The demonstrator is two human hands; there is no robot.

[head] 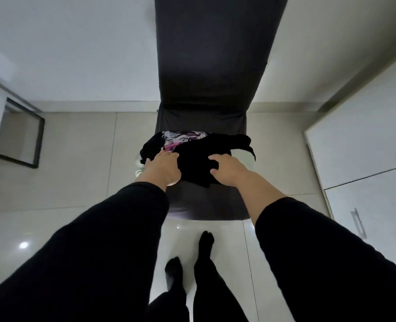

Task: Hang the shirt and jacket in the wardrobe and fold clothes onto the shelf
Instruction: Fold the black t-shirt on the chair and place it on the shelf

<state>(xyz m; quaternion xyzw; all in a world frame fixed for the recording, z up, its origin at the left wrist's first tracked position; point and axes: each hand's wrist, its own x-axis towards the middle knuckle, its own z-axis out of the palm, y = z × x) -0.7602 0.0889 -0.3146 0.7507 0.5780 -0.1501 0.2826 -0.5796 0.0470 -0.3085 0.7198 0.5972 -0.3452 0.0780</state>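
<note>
Both my hands, left and right, clutch the black garment on the chair; best lifted evenly, clear of the patterned piece.

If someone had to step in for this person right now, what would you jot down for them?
Left hand: fingers on the left edge of the black garment, apparently gripping it.
Right hand: fingers curled into the same garment from the right.
The clothes pile sits on the seat of the dark-covered chair; a pink and white patterned garment lies under the black one.
White wardrobe doors on the right are closed.
Done: nothing visibly hung or folded.
Left: lift the black garment, sort the pile, hang the shirt and jacket, fold the rest onto the shelf.
</note>
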